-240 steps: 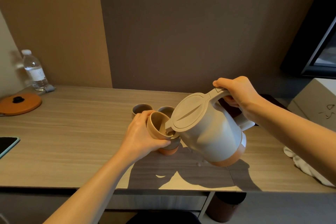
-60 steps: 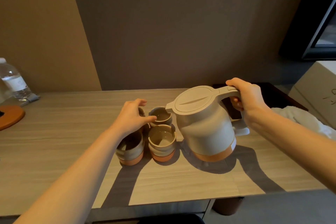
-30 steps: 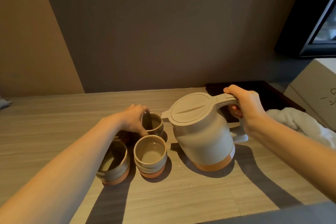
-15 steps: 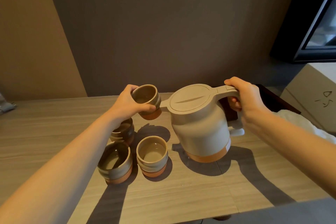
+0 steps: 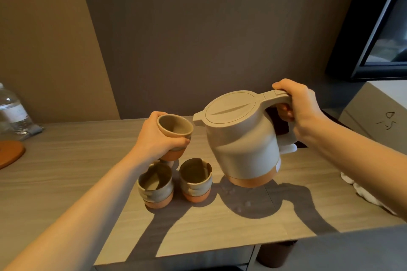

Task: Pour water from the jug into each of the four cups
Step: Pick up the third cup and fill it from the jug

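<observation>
Right hand clenched round jug handle, jug airborne over desk. Left hand grasps cup at jug's 9 o'clock. Jug likely heavy; cup glazed, breakable.

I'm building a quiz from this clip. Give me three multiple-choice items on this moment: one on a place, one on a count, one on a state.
1. Where is the spout of the jug?
A. Beside the rim of the cup that the left hand holds up
B. Over the water bottle
C. Resting on the table

2. How many cups stand fully in view on the table?
A. None
B. Two
C. Five

3. How is the jug held?
A. Standing on the table, untouched
B. Lying on its side
C. Lifted and tilted by the right hand on its handle

Answers: 1 A, the spout sits next to the raised rim. 2 B, a left cup and a right cup stand side by side; anything behind the hand is mostly hidden. 3 C, its base is off the table and angled.
</observation>
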Available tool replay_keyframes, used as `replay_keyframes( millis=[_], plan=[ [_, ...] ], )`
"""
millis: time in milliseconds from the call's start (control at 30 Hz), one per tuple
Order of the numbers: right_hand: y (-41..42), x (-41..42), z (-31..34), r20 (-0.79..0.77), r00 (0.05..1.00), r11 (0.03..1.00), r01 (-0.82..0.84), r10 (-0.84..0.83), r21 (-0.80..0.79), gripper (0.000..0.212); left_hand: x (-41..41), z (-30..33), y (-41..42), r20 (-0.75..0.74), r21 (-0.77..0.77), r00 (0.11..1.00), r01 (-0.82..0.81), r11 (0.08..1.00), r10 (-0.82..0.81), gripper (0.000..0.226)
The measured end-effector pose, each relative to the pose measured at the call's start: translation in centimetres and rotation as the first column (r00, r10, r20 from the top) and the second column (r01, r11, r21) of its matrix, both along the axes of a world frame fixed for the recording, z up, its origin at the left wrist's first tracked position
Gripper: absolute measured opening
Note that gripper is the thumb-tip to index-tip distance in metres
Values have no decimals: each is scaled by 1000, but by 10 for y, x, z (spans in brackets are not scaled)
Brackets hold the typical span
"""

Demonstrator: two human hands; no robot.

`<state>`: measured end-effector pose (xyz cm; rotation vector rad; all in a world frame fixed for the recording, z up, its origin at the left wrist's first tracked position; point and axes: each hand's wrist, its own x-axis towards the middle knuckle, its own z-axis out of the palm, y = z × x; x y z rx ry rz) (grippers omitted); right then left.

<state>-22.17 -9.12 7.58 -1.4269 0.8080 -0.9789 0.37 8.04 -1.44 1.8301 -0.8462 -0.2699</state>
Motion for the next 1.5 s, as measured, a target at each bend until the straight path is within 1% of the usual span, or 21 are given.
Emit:
replay_keyframes(
  millis=[100, 233, 433, 533, 667, 867, 1100, 1500],
  plan=[
    [8, 0, 5, -36, 999, 1000, -14, 13, -20, 26, -6, -4, 11, 85, 44, 996, 7, 999, -10, 83],
    [16, 0, 9, -80, 996, 999, -38, 35, -30, 27, -17, -3, 21, 153, 84, 988, 6, 996, -19, 88],
    [22, 3, 15, -158, 986, 996, -64, 54, -58, 25, -34, -6, 31, 202, 91, 979, 21, 996, -40, 86],
    [24, 3, 17, -191, 979, 990, -95, 74, -101, 24, -40, -8, 34, 226, 92, 973, 33, 995, -54, 85],
    [29, 5, 16, -231, 970, 976, -118, 73, -185, 28, -47, -15, 36, 205, 54, 978, 41, 998, -51, 84],
    [33, 6, 13, -304, 952, 939, -141, 42, -312, 29, -62, -33, 39, 179, -4, 984, 11, 1000, -10, 82],
    [33, 6, 13, -362, 930, 914, -194, 57, -356, 32, -74, -47, 42, 196, 20, 978, -78, 997, 72, 92],
    [38, 5, 23, -411, 911, 874, -235, 45, -425, 35, -84, -53, 46, 106, -37, 991, -81, 996, 84, 102]
  ],
)
